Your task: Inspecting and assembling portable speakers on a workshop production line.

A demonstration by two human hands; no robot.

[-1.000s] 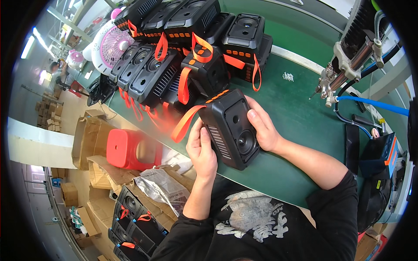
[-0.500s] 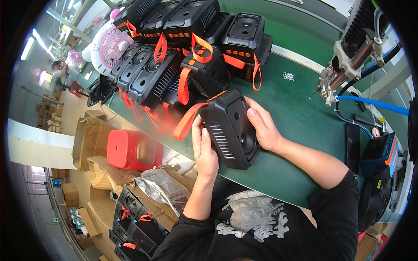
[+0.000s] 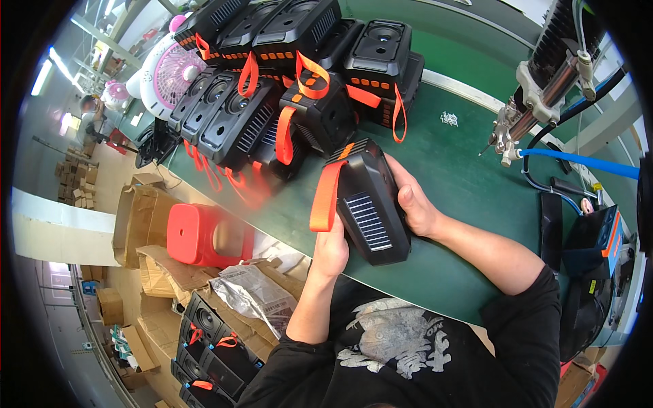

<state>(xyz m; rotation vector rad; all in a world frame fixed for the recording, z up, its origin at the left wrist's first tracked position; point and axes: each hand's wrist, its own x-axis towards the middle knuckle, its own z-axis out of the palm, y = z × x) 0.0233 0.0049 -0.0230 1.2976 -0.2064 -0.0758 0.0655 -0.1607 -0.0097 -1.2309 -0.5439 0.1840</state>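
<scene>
Between my two hands is a black portable speaker (image 3: 394,238), tilted, with a striped panel on the side turned up and orange buttons at its top end. My left hand (image 3: 331,251) grips its left side; the orange strap (image 3: 325,197) hangs over those fingers and partly hides them. My right hand (image 3: 420,209) is wrapped against the other side, its thumb along the edge and its remaining fingers mostly hidden behind the body. Just beyond stands another black speaker (image 3: 320,119) with an orange strap, at the front of a stack of similar speakers (image 3: 238,102).
Small screws (image 3: 449,119) lie piled on the green table (image 3: 449,163). A screwdriving machine (image 3: 524,115) with a blue hose stands at right, near a dark blue box (image 3: 592,241). A pink-white fan (image 3: 170,71), red stool (image 3: 197,234) and cartons (image 3: 143,221) are at left.
Both hands have rotated the speaker, so its striped side panel now faces up and the round driver is out of sight. The strap has swung right, over my left fingers.
</scene>
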